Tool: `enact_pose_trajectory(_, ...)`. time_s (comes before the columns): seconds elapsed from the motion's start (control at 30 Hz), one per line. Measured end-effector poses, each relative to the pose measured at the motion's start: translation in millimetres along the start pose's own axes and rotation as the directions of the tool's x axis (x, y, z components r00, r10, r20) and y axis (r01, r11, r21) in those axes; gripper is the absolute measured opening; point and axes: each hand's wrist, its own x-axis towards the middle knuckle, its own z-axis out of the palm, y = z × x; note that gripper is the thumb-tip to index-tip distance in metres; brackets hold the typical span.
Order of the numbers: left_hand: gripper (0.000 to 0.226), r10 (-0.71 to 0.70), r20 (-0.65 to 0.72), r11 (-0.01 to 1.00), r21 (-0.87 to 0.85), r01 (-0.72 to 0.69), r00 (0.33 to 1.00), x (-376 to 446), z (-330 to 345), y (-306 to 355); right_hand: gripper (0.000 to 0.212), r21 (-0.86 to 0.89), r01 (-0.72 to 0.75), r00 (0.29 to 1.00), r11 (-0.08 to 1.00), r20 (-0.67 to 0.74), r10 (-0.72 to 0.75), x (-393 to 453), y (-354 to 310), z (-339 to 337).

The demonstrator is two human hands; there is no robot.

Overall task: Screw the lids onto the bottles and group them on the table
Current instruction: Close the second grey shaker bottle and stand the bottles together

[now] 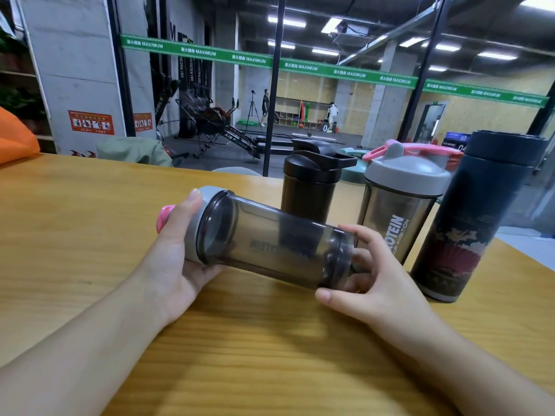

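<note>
The wooden table [90, 235], grained and honey-coloured, fills the lower frame. At right stands a tall dark flask [468, 223], matte, printed with a red motif, lid on. Left of it, a smoky translucent shaker [399, 217] wears a grey lid with pink loop; further left, at centre, sits a smaller black shaker [309, 190], capped. Those three look finished and grouped. At centre frame a fourth smoky bottle [270, 250] lies sideways in the air: the left hand [177, 259] wraps curled fingers round its grey lid [199, 226], and the right hand [369, 271] cups its base, fingers curled and slightly spread. Tightening and placing it likely remain.
</note>
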Motion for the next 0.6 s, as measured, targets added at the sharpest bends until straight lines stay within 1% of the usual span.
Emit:
enact_pose_trajectory(0.07, 0.022, 0.004, 0.010, 1.000, -0.022, -0.003, 1.000, 0.4, -0.8, 0.4, 0.084, -0.006, -0.028, 1.000, 1.000, -0.007, 0.028, 1.0, 3.0, 0.4)
enact_pose_trajectory(0.2, 0.021, 0.008, 0.009, 1.000, -0.029, -0.007, 1.000, 0.5, -1.3, 1.4, 0.081, -0.012, -0.073, 0.997, 0.997, -0.008, 0.073, 2.7, 2.9, 1.5)
enact_pose_trajectory(0.3, 0.015, 0.022, 0.029, 1.000, -0.006, -0.022, 0.999, -1.0, 0.4, 2.4, 0.066, 0.049, -0.173, 0.985, 0.984, 0.019, 0.172, 2.5, 0.0, 2.4)
enact_pose_trajectory(0.33, 0.017, 0.021, 0.045, 1.000, 0.001, -0.021, 0.999, -1.1, 0.8, 2.4, 0.066, 0.077, -0.212, 0.977, 0.974, 0.027, 0.211, 2.8, -0.4, 2.9)
enact_pose_trajectory(0.37, 0.018, 0.018, 0.054, 1.000, 0.013, -0.019, 0.998, -2.0, 1.6, 2.6, 0.071, 0.081, -0.237, 0.971, 0.968, 0.036, 0.234, 3.7, 0.5, 3.2)
enact_pose_trajectory(0.43, 0.013, 0.026, 0.065, 0.999, 0.019, -0.027, 0.998, -2.9, 2.7, 2.5, 0.082, 0.081, -0.249, 0.968, 0.965, 0.058, 0.244, 4.4, 3.4, 4.4)
enact_pose_trajectory(0.53, 0.020, 0.036, 0.072, 0.999, 0.014, -0.037, 0.997, -3.4, 3.0, 2.0, 0.087, 0.075, -0.264, 0.963, 0.962, 0.084, 0.258, 4.2, 5.3, 5.2)
enact_pose_trajectory(0.6, 0.017, 0.034, 0.060, 0.999, 0.003, -0.034, 0.998, -2.0, 1.4, 1.4, 0.091, 0.066, -0.262, 0.962, 0.963, 0.090, 0.256, 2.5, 6.0, 4.6)
